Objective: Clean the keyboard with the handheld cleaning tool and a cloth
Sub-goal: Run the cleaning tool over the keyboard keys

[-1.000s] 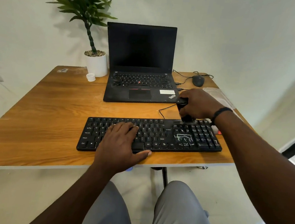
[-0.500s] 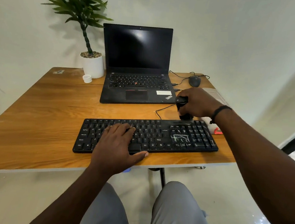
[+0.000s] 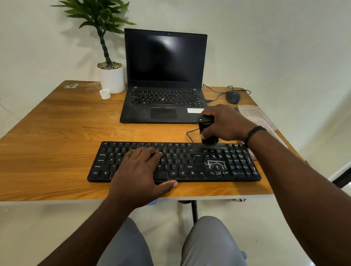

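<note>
Right hand (image 3: 228, 124) is gripping the cleaning tool (image 3: 208, 129) at the keyboard (image 3: 176, 164) rear edge while left hand (image 3: 141, 170) is pressing flat, fingers spread; excess pressure risks dislodging keycaps.

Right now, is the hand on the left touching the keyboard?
Touching. The head view shows the left hand lying flat on the keys of the keyboard, its thumb along the front edge, with no gap showing.
</note>
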